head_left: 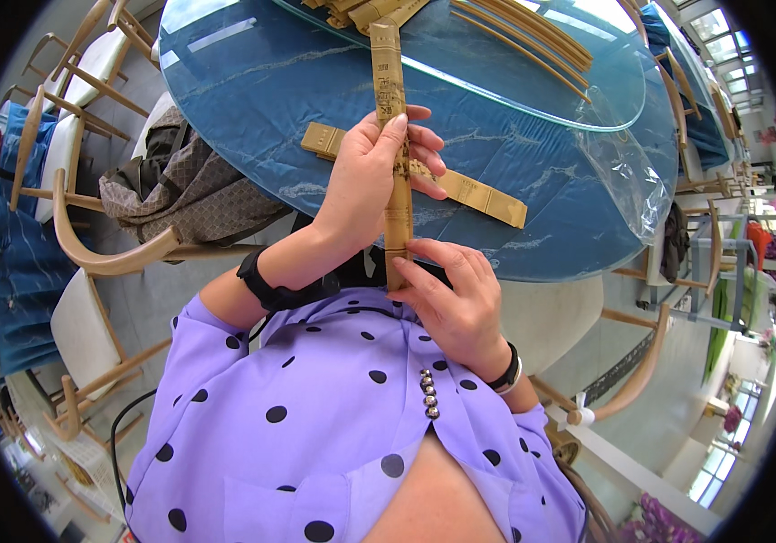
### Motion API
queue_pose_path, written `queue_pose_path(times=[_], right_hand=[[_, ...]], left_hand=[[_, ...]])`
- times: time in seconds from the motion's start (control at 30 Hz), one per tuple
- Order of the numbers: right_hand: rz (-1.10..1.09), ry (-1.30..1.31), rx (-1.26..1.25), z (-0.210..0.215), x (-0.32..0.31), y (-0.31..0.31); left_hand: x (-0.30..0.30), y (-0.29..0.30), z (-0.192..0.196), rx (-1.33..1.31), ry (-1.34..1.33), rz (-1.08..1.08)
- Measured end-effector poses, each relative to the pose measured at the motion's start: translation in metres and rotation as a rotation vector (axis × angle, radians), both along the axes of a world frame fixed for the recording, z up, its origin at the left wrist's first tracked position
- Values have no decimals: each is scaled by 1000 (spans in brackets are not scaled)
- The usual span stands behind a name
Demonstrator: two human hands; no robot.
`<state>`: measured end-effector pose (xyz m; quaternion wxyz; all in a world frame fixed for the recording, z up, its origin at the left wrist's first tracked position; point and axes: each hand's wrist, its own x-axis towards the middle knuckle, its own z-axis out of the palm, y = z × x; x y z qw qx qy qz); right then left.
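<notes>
Upright in front of me is a long, narrow brown paper chopstick sleeve [388, 77] with dark print. Around its middle, my left hand [365, 172] is closed, thumb on the front and fingertips out past its right side. At the lower end, my right hand [456, 290] pinches the sleeve between thumb and fingers. Whether anything is inside the sleeve, I cannot tell. Behind my left hand, more flat brown sleeves [487, 201] lie slantwise on the blue tablecloth [270, 118], partly covered by that hand.
A glass turntable [496, 100] carries several brown chopsticks [542, 41] at the right and a pile of paper sleeves [361, 11] at the far side. Clear plastic film [632, 181] lies at the table's right edge. A patterned bag [175, 185] rests by a wooden chair [116, 262] on the left.
</notes>
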<state>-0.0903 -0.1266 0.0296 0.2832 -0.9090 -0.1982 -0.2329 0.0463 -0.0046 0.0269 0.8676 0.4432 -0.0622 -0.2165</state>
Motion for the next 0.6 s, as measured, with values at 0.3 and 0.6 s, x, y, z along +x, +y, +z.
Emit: queue_pose_path(times=[0.3,0.6], right_hand=[[52,-108,-239,15,3,-13],[70,-173,-335,22,10,-14]], left_hand=[[4,-3,0,20,25,38],[-5,-1,3,-48,-2,35]])
